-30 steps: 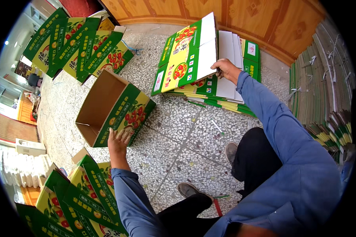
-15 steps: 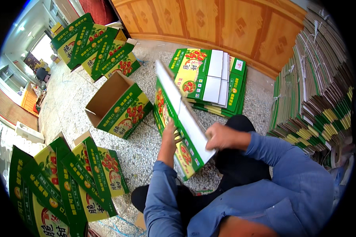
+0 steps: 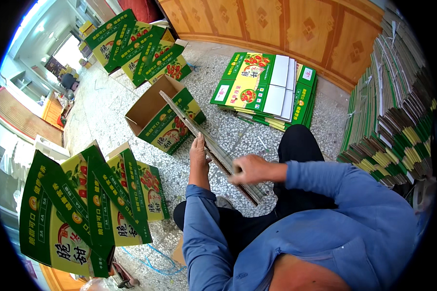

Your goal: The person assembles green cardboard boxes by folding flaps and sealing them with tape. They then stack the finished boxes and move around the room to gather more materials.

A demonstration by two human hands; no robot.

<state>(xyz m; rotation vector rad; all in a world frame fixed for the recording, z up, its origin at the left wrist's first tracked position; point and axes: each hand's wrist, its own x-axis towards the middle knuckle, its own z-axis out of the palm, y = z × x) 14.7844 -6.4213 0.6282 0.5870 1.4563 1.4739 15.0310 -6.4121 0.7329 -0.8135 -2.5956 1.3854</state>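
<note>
A flattened cardboard carton (image 3: 184, 118) stands nearly edge-on in front of me, its long edges slanting down to the right. My left hand (image 3: 197, 156) grips it on the left side, near the middle. My right hand (image 3: 253, 169), slightly blurred, is closed over its lower part; the fingertips are partly hidden. Just beyond the carton's upper end sits an opened green and yellow carton (image 3: 165, 128) with its mouth tilted toward the left.
Flat printed cartons (image 3: 250, 80) lie piled ahead on the speckled floor. Tall bundles of folded cardboard (image 3: 374, 121) stand at right. Nested cartons (image 3: 87, 208) fill the lower left; another row (image 3: 141, 48) is farther back. Blue string (image 3: 153, 262) lies beside my left arm. A wooden panel (image 3: 277, 29) borders the far side.
The carton in my hands has turned from showing its printed side and white flaps to nearly edge-on. My right hand has moved left. The surroundings have shifted rightward and slightly upward in view.
</note>
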